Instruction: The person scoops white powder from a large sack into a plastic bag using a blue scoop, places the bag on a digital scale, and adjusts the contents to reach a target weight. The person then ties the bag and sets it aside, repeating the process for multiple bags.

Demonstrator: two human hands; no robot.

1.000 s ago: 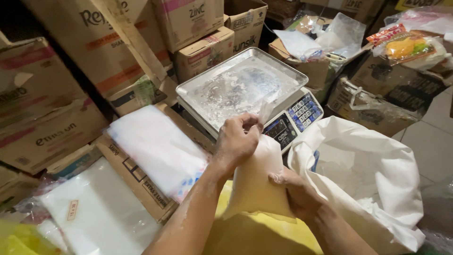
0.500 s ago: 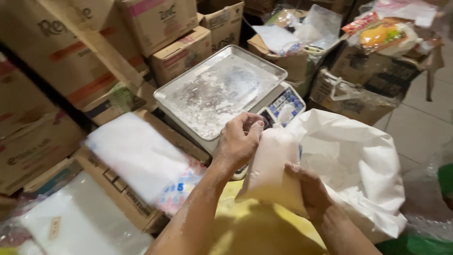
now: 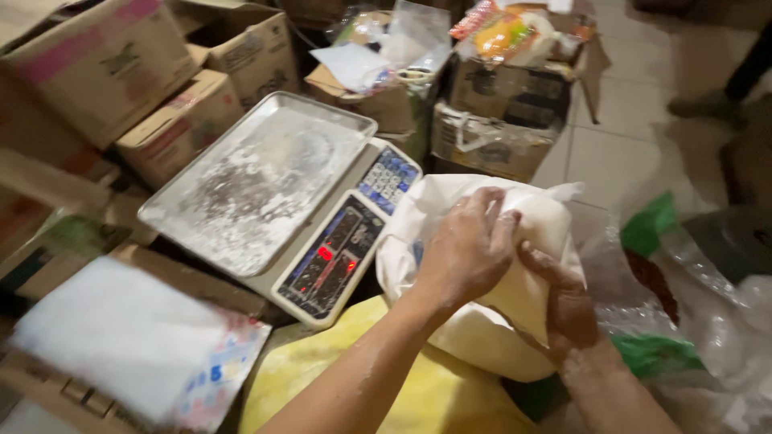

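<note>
My left hand point(image 3: 466, 249) grips the top of a clear plastic bag of white powder point(image 3: 527, 289), pinching its neck. My right hand point(image 3: 567, 301) cups the same bag from the right side and underneath. The bag hangs over a big white sack point(image 3: 418, 233) and a yellow cloth point(image 3: 338, 386) on my lap. To the left stands a digital scale point(image 3: 338, 249) with a powder-dusted metal tray point(image 3: 249, 189) that holds nothing.
A stack of flat plastic bags point(image 3: 129, 337) lies on a carton at lower left. Cardboard boxes point(image 3: 104, 64) crowd the left and back. More boxes with packets point(image 3: 498, 88) stand behind the scale. Crumpled clear and green plastic point(image 3: 683, 281) lies at right on the tiled floor.
Both hands have carried the powder bag rightwards, away from the scale and over the white sack. The view has swung right with them.
</note>
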